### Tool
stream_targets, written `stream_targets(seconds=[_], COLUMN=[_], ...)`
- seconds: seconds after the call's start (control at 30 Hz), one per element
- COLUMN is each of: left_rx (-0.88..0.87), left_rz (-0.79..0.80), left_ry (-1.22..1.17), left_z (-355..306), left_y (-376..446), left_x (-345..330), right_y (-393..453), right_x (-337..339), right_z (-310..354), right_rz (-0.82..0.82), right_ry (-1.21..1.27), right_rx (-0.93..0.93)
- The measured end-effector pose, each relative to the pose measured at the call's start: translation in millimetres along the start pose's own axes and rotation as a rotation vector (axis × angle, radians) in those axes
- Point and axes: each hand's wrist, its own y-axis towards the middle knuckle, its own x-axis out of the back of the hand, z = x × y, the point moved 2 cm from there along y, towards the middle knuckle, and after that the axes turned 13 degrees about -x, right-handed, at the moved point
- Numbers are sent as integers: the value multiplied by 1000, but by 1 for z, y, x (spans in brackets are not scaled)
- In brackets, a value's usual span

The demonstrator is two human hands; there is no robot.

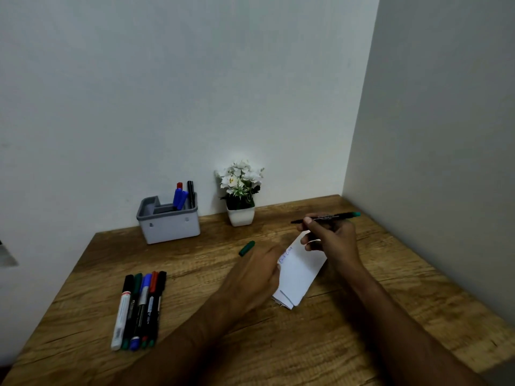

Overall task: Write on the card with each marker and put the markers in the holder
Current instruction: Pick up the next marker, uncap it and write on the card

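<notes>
A white card [301, 270] with faint blue writing near its far end lies on the wooden desk [278, 344]. My left hand [257, 270] rests on the card's left edge, fingers fairly straight. My right hand [333, 236] hovers over the card's far end and grips an uncapped black marker with a green end [327, 217], held almost level. Its green cap [247, 248] lies on the desk left of the card. The grey holder [168, 221] at the back holds blue, red and black markers. Several markers [139, 307] lie side by side at front left.
A small white pot of white flowers [241, 192] stands against the back wall, between the holder and the card. A side wall [432, 162] closes the desk on the right. The desk's near edge runs off the bottom of the view.
</notes>
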Motion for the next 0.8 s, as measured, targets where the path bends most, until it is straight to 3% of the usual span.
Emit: stream_targets(seconds=[0.4,0.57,0.8], left_rx=[67,34,16], left_rz=[225,89,140], left_ry=[4,-37,-20], left_z=[13,-2,-11], left_y=[-17,-16,-17], left_x=[-29,-15,-5], right_y=[16,22,25], right_x=[5,5,3], right_z=[-17,-26,-29], right_rz=[68,87,102], right_ry=[-347,-525,-653], right_rx=[-19,31,142])
